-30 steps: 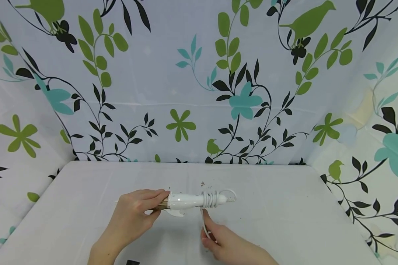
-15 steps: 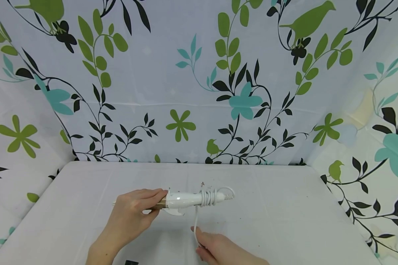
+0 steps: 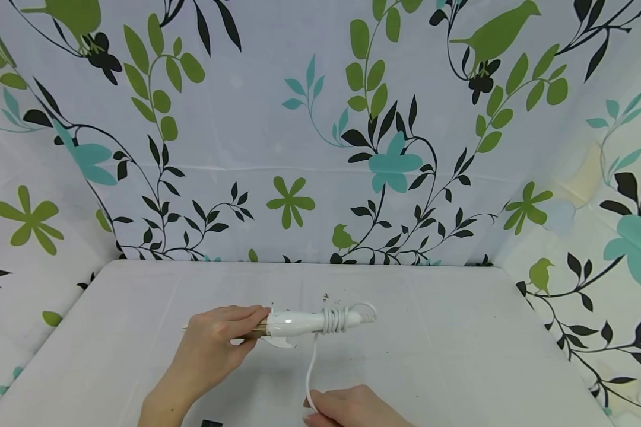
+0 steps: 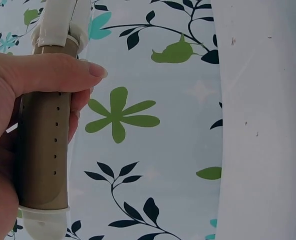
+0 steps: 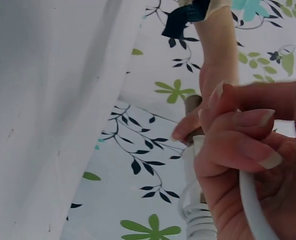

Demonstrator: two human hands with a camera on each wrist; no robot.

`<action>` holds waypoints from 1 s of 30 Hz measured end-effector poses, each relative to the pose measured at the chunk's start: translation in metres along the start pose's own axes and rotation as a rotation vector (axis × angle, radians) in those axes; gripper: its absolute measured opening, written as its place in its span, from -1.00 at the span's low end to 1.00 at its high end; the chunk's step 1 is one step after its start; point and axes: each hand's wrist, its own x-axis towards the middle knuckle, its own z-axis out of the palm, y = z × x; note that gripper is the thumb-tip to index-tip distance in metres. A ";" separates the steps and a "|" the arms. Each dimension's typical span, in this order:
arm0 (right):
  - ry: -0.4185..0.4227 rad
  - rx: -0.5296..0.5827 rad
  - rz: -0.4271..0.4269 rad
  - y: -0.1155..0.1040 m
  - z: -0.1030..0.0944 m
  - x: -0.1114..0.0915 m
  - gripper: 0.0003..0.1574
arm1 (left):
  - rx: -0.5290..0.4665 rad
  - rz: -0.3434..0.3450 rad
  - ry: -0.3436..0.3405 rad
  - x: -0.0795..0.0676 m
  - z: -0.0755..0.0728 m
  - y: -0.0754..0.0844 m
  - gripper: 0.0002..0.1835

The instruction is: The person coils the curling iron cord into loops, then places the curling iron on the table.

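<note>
A white curling iron (image 3: 295,323) with a brown-gold barrel (image 4: 43,145) is held sideways above the table. My left hand (image 3: 219,332) grips it by the barrel, thumb across the front in the left wrist view. Several loops of white cord (image 3: 335,320) are wound round the handle's right end, and a small loop sticks out past them. From the coil a length of the cord (image 3: 311,363) hangs toward me. My right hand (image 3: 347,406) holds that length near the frame's bottom edge; in the right wrist view the cord (image 5: 252,202) runs under the curled fingers (image 5: 243,150).
The white-covered table (image 3: 448,344) spreads around both hands. Behind and beside it hangs a patterned curtain (image 3: 235,118) with leaves and birds. A small black object (image 3: 211,423) shows at the bottom edge, next to my left forearm.
My right hand has drawn down and toward me from close under the coil, so a longer stretch of cord shows. The left hand and curling iron shifted slightly left.
</note>
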 end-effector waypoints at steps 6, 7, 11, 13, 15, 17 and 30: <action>-0.022 0.005 -0.003 -0.007 -0.007 -0.004 -0.63 | 0.003 -0.001 -0.003 -0.001 0.001 0.001 -0.40; -0.024 -0.008 -0.003 -0.008 -0.008 -0.004 -0.63 | 0.004 0.000 -0.002 -0.001 0.001 0.001 -0.40; 0.012 -0.144 -0.044 -0.010 -0.013 -0.007 -0.67 | 0.017 0.006 0.001 0.000 0.001 0.001 -0.38; 0.072 -0.210 -0.096 -0.010 -0.015 -0.008 -0.72 | 0.022 0.010 0.000 0.000 0.001 0.000 -0.38; 0.158 -0.258 -0.158 -0.009 -0.016 -0.008 -0.74 | 0.026 0.009 -0.007 0.000 0.002 0.000 -0.38; 0.253 -0.306 -0.215 -0.008 -0.017 -0.008 -0.76 | 0.026 0.005 -0.018 -0.001 0.003 0.000 -0.39; 0.550 -0.437 -0.352 -0.017 -0.041 0.000 -0.74 | 0.021 0.016 -0.024 -0.001 0.004 0.003 -0.36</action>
